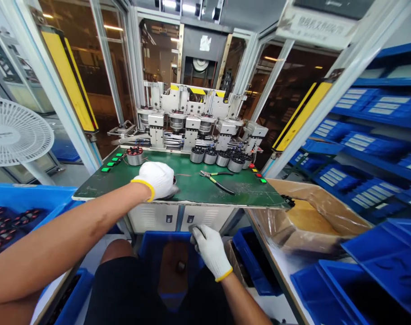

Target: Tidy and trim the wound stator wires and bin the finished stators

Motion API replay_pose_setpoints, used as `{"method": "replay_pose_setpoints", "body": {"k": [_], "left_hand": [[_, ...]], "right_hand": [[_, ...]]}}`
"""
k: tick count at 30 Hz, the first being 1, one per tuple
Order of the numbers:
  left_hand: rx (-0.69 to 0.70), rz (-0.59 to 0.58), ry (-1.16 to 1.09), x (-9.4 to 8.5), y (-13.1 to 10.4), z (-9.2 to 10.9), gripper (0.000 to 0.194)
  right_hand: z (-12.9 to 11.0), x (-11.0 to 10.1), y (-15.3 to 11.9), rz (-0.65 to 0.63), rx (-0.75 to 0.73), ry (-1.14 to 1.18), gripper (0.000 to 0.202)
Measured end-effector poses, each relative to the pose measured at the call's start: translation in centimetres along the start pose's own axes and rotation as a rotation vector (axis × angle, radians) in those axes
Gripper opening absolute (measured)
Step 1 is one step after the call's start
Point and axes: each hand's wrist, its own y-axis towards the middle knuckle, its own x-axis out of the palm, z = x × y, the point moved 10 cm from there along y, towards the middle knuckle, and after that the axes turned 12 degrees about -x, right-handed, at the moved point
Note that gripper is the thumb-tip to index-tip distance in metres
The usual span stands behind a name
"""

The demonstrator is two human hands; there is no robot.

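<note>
My left hand [156,178], in a white knit glove with a yellow cuff, is closed over a motor stator [172,193] at the front edge of the green worktop [191,189]. Most of that stator is hidden under the glove; a grey metal side and a bit of its dark top show. A thin reddish wire [184,174] runs out to its right. My right hand [210,250], gloved alike, hangs below the worktop edge with curled fingers. Its fingertips look grey, and whatever they hold cannot be made out. Green-and-black cutting pliers [217,180] lie half open on the worktop.
One stator with red windings [135,155] stands at back left; several stators with black tops [223,158] stand at back right. Behind them is a winding machine [191,119]. A blue bin [164,237] sits below, a carton [313,216] at right, a fan [17,131] at left.
</note>
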Motion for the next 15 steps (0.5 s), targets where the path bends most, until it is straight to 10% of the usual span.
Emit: {"method": "replay_pose_setpoints", "body": {"k": [6, 11, 15], "left_hand": [[0.331, -0.141, -0.069, 0.3, -1.3, -0.3, 0.071], [0.263, -0.06, -0.061, 0.7, -1.0, -0.3, 0.062], [0.139, -0.019, -0.096, 0.9, -0.6, -1.4, 0.06]], "right_hand": [[-9.0, -7.4, 1.6, 0.304, -0.278, -0.212, 0.033], [-15.9, -2.0, 5.0, 0.089, -0.55, -0.429, 0.034], [-15.0, 1.9, 8.2, -0.087, -0.385, -0.875, 0.028]]}}
